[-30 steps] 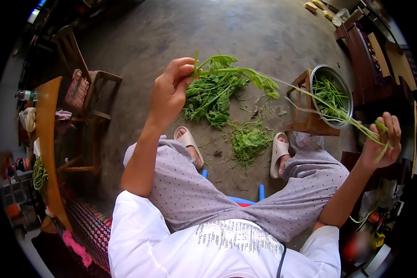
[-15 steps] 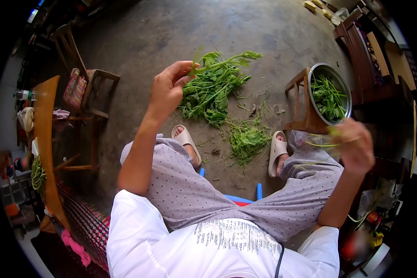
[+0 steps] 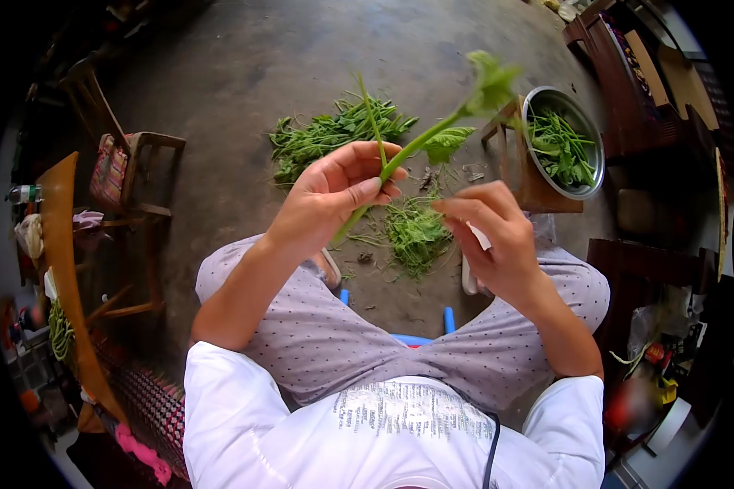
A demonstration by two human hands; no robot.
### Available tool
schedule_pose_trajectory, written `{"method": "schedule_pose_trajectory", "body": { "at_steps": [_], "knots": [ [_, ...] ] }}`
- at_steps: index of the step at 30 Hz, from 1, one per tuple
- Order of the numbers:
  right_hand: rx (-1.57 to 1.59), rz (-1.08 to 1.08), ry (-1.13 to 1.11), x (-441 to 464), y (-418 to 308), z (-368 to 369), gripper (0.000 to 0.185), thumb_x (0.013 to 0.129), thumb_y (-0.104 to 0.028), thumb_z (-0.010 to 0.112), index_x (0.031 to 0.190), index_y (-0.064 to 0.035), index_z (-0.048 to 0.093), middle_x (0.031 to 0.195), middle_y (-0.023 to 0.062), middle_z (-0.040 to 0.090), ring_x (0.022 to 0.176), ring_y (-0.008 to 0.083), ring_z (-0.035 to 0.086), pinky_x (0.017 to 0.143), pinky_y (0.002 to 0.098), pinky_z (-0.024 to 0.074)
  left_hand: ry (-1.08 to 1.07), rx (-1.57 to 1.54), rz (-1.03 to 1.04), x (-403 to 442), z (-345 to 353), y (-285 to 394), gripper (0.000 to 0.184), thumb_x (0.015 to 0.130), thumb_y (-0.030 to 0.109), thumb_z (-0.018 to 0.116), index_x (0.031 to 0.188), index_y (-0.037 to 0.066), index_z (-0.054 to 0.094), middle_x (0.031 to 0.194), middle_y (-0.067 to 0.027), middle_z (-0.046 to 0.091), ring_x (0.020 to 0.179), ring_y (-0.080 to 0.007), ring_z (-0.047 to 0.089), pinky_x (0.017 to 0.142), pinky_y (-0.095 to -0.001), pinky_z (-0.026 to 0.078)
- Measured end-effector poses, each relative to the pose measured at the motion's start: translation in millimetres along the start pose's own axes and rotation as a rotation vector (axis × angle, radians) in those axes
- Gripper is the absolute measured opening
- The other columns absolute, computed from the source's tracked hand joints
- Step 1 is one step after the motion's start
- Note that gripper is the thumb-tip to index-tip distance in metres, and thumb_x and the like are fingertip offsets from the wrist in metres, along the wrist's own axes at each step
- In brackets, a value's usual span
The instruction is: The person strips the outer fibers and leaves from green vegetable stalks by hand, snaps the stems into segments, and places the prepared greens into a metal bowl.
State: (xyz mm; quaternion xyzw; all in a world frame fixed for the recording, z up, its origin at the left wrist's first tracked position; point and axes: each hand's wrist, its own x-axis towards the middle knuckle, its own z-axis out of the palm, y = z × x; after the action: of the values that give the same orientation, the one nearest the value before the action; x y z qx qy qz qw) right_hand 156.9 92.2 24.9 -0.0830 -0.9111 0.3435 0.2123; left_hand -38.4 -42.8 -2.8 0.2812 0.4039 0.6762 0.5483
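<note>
A leafy green shoot [image 3: 420,140] with a thick stem is pinched between the thumb and fingers of my left hand [image 3: 334,189]. Its leafy tip points up and right, blurred, and a thin side stalk sticks upward. My right hand [image 3: 493,236] is close by on the right, its fingers curled and thumb near the fingertips; whatever they pinch, if anything, is too small to make out. Beyond my left hand lies a heap of leafy greens [image 3: 334,134] on the floor. Between my feet sits a smaller pile of stringy green scraps [image 3: 416,236].
At the right, a metal bowl [image 3: 599,155] with green stems [image 3: 559,147] in it stands on a wooden stool [image 3: 538,191]. A wooden chair [image 3: 134,163] and a wooden tabletop edge [image 3: 61,236] are at the left. Dark furniture [image 3: 628,106] stands far right.
My right hand has come in from beside the bowl to near my left hand; the pale stringy bits in it no longer show. My left hand has moved lower and right with the shoot.
</note>
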Motion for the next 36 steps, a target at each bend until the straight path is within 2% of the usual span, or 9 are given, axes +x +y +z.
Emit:
{"method": "schedule_pose_trajectory", "body": {
  "at_steps": [2,6,9,16,22,25,27,33,36],
  "knots": [
    [-0.126,-0.164,0.197,7.0,-5.3,-2.3,0.021,0.074,0.0,0.07,0.094,-0.0057,0.066,0.089,0.006,0.061,0.076,0.0238,0.054,0.066,0.0334,0.0451,-0.048,-0.206,-0.112,-1.3,3.7,-5.6,0.035,0.092,0.003,0.054,0.126,-0.003,0.046,0.116,-0.0144,0.057,0.102,-0.0182,0.058,0.09,-0.0297,0.048],
    [-0.211,-0.259,0.248,14.5,-7.0,-2.4,0.024,0.072,0.0,0.07,0.095,-0.0048,0.066,0.091,0.0055,0.061,0.078,0.0233,0.053,0.067,0.0324,0.0453,-0.08,-0.339,-0.237,-2.2,10.4,-10.0,0.039,0.09,0.004,0.057,0.125,-0.006,0.045,0.114,-0.015,0.057,0.102,-0.0182,0.057,0.09,-0.029,0.047],
    [-0.227,-0.253,0.259,18.4,-4.1,0.0,0.022,0.072,-0.002,0.071,0.093,-0.0044,0.066,0.089,0.0057,0.061,0.077,0.0233,0.054,0.065,0.0318,0.0458,-0.073,-0.435,-0.325,-3.1,14.0,-9.3,0.039,0.089,0.002,0.058,0.125,-0.006,0.045,0.108,-0.0137,0.057,0.098,-0.0183,0.059,0.084,-0.0247,0.051],
    [-0.217,-0.234,0.216,18.4,-2.3,4.5,0.021,0.071,-0.004,0.072,0.091,-0.0062,0.066,0.084,0.0045,0.06,0.074,0.022,0.054,0.063,0.0319,0.0453,-0.087,-0.449,-0.32,-5.2,12.4,-12.1,0.037,0.088,0.003,0.058,0.122,-0.007,0.045,0.107,-0.0131,0.056,0.096,-0.0178,0.059,0.085,-0.0247,0.052],
    [-0.201,-0.194,0.194,20.7,-5.7,4.7,0.02,0.07,-0.005,0.072,0.09,-0.0082,0.067,0.08,0.0033,0.059,0.072,0.0212,0.054,0.062,0.0328,0.0446,-0.058,-0.475,-0.337,-5.8,13.3,-10.6,0.028,0.09,0.004,0.057,0.115,-0.004,0.047,0.102,-0.0117,0.056,0.092,-0.0161,0.059,0.08,-0.0245,0.053],
    [-0.151,-0.15,0.185,22.8,-7.3,4.2,0.017,0.071,-0.004,0.072,0.087,-0.008,0.067,0.078,0.0036,0.058,0.072,0.0219,0.054,0.062,0.0331,0.0447,-0.053,-0.422,-0.319,-6.2,12.4,-11.9,0.028,0.091,0.006,0.057,0.116,-0.003,0.048,0.101,-0.0109,0.056,0.092,-0.0149,0.059,0.077,-0.024,0.053],
    [-0.118,-0.123,0.178,24.2,-8.8,2.7,0.016,0.072,-0.004,0.072,0.086,-0.0077,0.067,0.078,0.004,0.058,0.072,0.0225,0.054,0.062,0.0332,0.0448,-0.008,-0.241,-0.208,-6.8,14.4,-10.5,0.028,0.091,0.007,0.057,0.116,-0.003,0.048,0.103,-0.0098,0.057,0.093,-0.0146,0.059,0.079,-0.025,0.053],
    [-0.037,0.014,0.129,26.3,-11.2,3.9,0.011,0.073,-0.005,0.071,0.083,-0.006,0.066,0.079,0.0064,0.06,0.074,0.0251,0.056,0.063,0.0335,0.0452,-0.004,-0.057,-0.09,-6.4,18.8,-13.0,0.026,0.093,0.008,0.056,0.116,-0.003,0.051,0.106,-0.0094,0.061,0.095,-0.0136,0.06,0.083,-0.0286,0.051],
    [0.026,0.096,0.102,25.6,-11.0,6.3,0.009,0.074,-0.004,0.07,0.082,-0.0046,0.066,0.08,0.0076,0.06,0.075,0.0255,0.058,0.064,0.0339,0.0466,0.026,0.083,-0.054,-7.0,20.8,-12.7,0.024,0.093,0.009,0.056,0.112,-0.005,0.053,0.105,-0.01,0.062,0.094,-0.0126,0.061,0.083,-0.0265,0.051]
  ]
}}
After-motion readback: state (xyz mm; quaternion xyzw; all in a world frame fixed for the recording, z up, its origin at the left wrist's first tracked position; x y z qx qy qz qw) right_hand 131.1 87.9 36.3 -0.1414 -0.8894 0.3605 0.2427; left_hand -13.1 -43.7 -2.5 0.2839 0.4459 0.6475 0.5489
